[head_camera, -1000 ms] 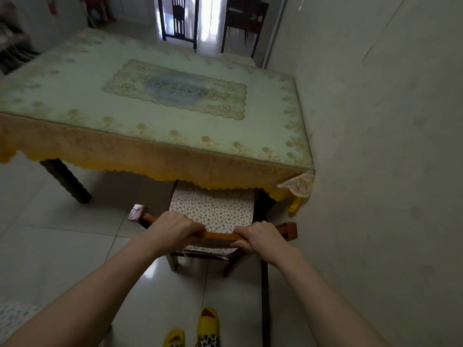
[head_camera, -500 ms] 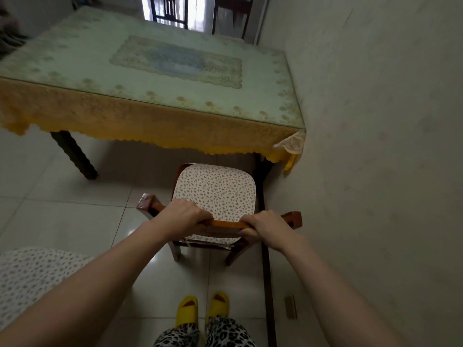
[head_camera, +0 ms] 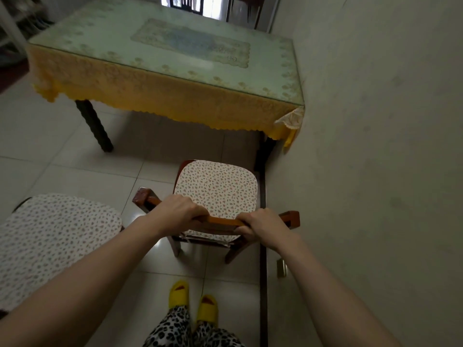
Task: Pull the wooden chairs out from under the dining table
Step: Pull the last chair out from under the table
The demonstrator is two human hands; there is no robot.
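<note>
Beside the pale wall (head_camera: 375, 146), left hand (head_camera: 179, 212) and right hand (head_camera: 261, 225) clench the top rail of a brown wooden chair with speckled cushion (head_camera: 216, 194), clear of the yellow-skirted tabletop (head_camera: 175, 61). Further pulling risks striking yellow slippers (head_camera: 193, 300).

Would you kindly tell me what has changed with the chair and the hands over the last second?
The wooden chair has been drawn back toward the person: its cushion, earlier half hidden under the tablecloth, now sits fully clear of the dining table. A second cushioned seat has come into view on the left. The left hand and right hand keep gripping the top rail as before.
</note>
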